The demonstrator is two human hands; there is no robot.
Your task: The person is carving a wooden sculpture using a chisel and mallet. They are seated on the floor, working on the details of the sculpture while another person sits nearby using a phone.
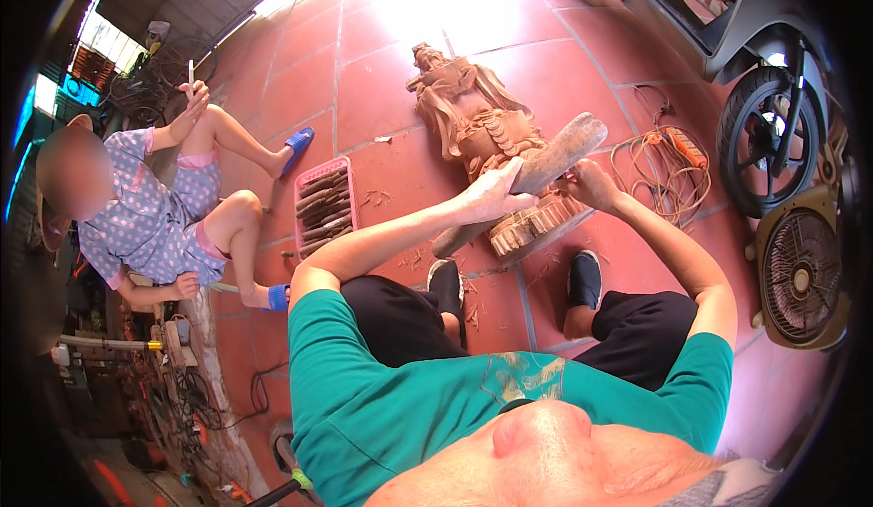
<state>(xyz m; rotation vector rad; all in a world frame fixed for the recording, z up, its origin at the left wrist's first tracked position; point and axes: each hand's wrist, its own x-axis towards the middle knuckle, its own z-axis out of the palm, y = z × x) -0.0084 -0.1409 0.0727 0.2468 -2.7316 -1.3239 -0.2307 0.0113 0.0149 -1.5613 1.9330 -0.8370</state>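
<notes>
A carved wooden statue (473, 111) lies on the red tiled floor before me, its ridged base (536, 225) toward my feet. My left hand (491, 196) is closed on a thick, rounded wooden club (564, 150), which slants across the lower part of the carving. Curled beside the statue's lower right side is my right hand (593, 185); what its fingers hold, if anything, is hidden. Under my left forearm a brown wooden piece (462, 237) sticks out beside the base. Wood shavings lie around the base.
At left sits a person (164, 189) in polka-dot clothes and blue sandals, one hand raised with a thin white stick. Near them is a pink basket (325, 205) of dark-handled tools. On the right are an orange power strip (684, 147) with tangled cord, a motorbike wheel (768, 139) and a fan (800, 275).
</notes>
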